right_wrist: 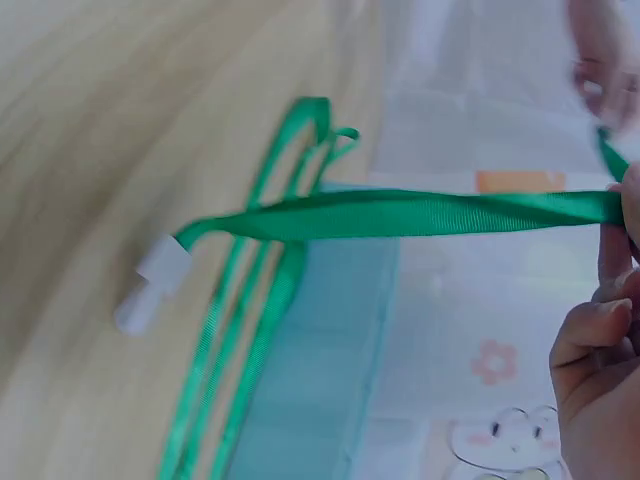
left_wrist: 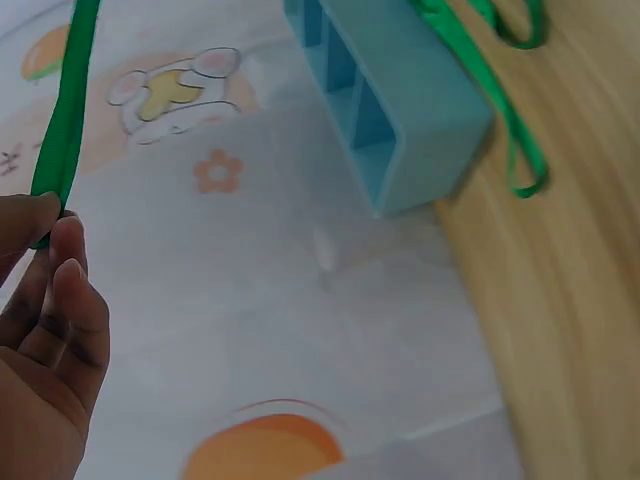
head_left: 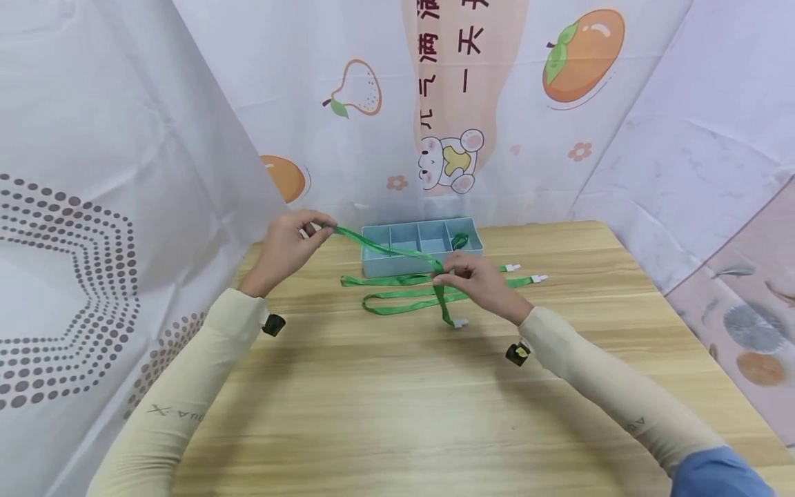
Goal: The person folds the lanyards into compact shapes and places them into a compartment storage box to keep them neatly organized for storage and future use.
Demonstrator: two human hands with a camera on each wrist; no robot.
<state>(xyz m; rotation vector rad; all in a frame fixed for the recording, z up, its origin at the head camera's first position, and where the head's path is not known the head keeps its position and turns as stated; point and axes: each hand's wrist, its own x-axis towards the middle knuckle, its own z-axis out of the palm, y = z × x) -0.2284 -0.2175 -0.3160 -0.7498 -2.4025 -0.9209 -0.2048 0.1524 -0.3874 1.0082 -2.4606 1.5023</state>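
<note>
The left hand [head_left: 287, 243] and right hand [head_left: 483, 281] each pinch one green strap [head_left: 391, 250] with their fingers, holding it raised above the desk [head_left: 404, 414] near the blue box [head_left: 390, 267]; light, even tension would likely help smooth its twists.

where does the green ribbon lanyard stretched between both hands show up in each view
Head: the green ribbon lanyard is around the centre.
Left wrist: upper left, reaching the top edge.
Right wrist: mid-height, from left of centre to the right edge.
Shared landmark: printed white cartoon animal.
</note>
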